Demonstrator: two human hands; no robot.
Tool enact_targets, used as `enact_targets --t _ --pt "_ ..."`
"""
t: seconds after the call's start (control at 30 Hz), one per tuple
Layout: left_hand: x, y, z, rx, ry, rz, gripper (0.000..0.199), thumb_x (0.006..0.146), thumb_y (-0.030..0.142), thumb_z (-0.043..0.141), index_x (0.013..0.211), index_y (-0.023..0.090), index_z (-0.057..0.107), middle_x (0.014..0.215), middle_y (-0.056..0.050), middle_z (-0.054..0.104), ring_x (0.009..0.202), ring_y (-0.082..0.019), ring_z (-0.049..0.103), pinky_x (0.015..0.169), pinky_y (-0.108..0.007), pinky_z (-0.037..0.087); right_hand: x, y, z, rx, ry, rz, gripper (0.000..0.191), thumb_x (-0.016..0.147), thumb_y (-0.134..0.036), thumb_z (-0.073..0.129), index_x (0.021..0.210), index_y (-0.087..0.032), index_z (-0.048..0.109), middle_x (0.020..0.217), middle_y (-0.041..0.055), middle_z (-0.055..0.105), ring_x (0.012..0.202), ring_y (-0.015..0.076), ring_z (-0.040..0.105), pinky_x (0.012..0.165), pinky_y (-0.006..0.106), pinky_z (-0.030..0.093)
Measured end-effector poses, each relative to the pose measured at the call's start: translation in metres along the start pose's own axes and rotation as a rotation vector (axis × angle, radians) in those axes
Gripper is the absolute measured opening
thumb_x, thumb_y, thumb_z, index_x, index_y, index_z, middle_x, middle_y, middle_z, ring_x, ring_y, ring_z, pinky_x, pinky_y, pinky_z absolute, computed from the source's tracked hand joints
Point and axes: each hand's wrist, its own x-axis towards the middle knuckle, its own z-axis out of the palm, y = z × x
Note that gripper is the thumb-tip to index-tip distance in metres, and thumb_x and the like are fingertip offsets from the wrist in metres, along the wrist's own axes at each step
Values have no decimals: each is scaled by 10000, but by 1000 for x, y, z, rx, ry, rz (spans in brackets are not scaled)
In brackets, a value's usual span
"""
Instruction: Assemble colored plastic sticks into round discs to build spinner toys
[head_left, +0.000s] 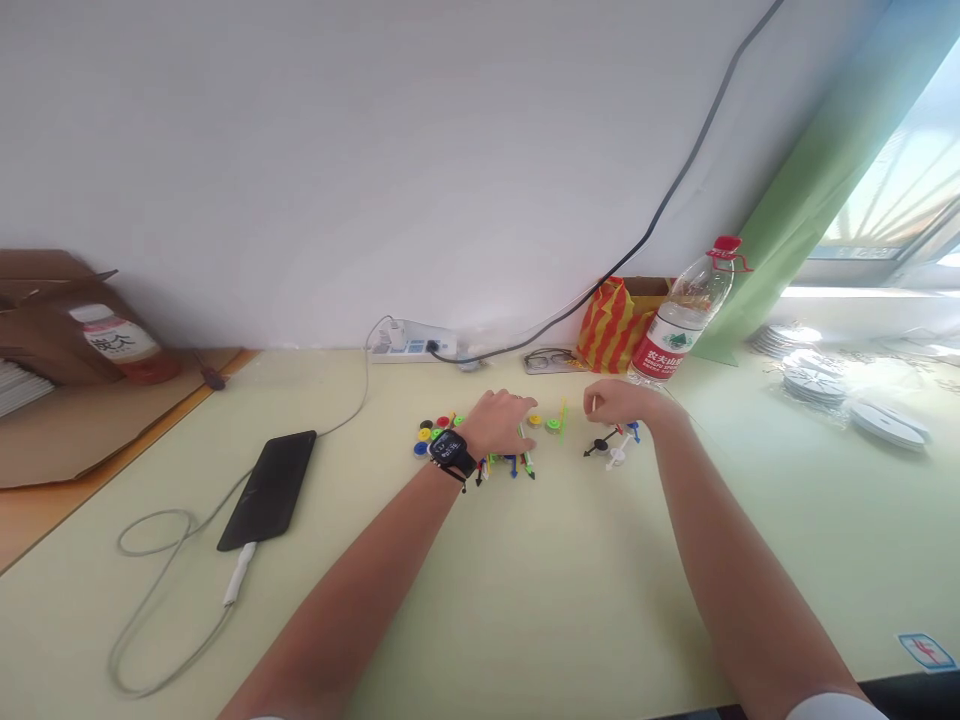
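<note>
My left hand (496,424), with a black watch (450,450) on its wrist, is over a group of small coloured plastic arrows (514,466). Its thumb and index finger are apart, and the palm hides part of the group. To its left lie several small round coloured pieces (421,449). A yellow round piece (535,421), a green round piece (553,425) and an upright yellow-green arrow (563,418) sit between the hands. My right hand (616,402) has its fingers pinched together; what they hold is hidden. Below it are a black arrow (600,446), a white arrow (617,456) and a blue arrow (634,432).
A black phone (268,490) on a white cable lies left. Along the wall are a power strip (420,342), eyeglasses (551,358), a striped bag (611,325) and a large bottle (682,315). White discs (889,424) lie right; a cardboard box (45,270) and drink bottle (124,343) stand left.
</note>
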Motion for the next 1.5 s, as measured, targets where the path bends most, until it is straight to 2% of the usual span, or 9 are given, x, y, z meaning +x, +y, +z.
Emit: enact_targets --t 0.17,0.3,0.47,0.67,0.87,0.97,1.13,1.27,1.5 --pt "2 4 4 -20 28 10 600 886 459 629 1423 198 570 1302 -126 680 1184 -331 608 1007 -448 463 -10 12 -13 60 -295 -112 310 655 -243 780 963 -263 760 1003 24 736 851 208 672 632 260 472" --pt "3 9 7 -19 42 40 475 919 382 589 1379 267 619 1282 -91 673 1149 -302 619 1006 -433 465 -4 8 -11 30 -343 -132 281 590 -278 819 863 -238 764 913 22 729 838 214 652 634 270 454" --pt "2 10 8 -26 18 98 451 894 394 632 1340 334 665 1240 -72 661 1117 -301 620 984 -436 467 2 9 -6 43 -318 -128 221 621 -312 808 818 -227 752 859 24 720 795 207 645 616 283 439" --pt "3 8 9 -28 7 105 462 884 408 644 1332 299 676 1188 -88 675 1102 -312 614 971 -439 468 6 16 -3 81 -312 -76 243 623 -246 829 827 -207 702 835 33 700 725 181 630 594 280 439" --pt "2 9 8 -37 0 117 454 875 391 648 1314 282 683 1186 -94 679 1099 -313 619 961 -432 480 17 8 10 303 95 -110 125 852 -257 642 962 -228 590 878 24 651 667 152 581 535 247 437" --pt "2 11 7 -33 0 121 427 869 388 651 1281 286 694 1195 -91 677 1098 -315 620 955 -433 485 25 -2 24 364 200 -199 145 913 -247 538 1043 -232 603 905 30 651 715 164 574 579 250 454" --pt "1 12 5 -11 -4 125 372 871 388 642 1223 284 705 1161 -87 681 1068 -311 622 921 -425 490 37 -15 42 327 123 -378 231 897 -171 489 1015 -192 687 1008 65 687 856 190 601 743 283 487" --pt "0 12 3 -23 -13 126 358 867 391 650 1202 279 708 1169 -87 677 1070 -308 620 912 -416 491 40 -13 43 314 84 -379 210 866 -165 524 976 -196 700 1083 73 686 947 203 623 819 290 495" --pt "0 11 2 1 -45 119 406 876 414 629 1256 283 681 1188 -85 670 1078 -308 612 935 -427 481 33 2 35 304 -13 -301 231 825 -190 563 999 -216 713 1121 63 701 927 207 634 784 286 494"
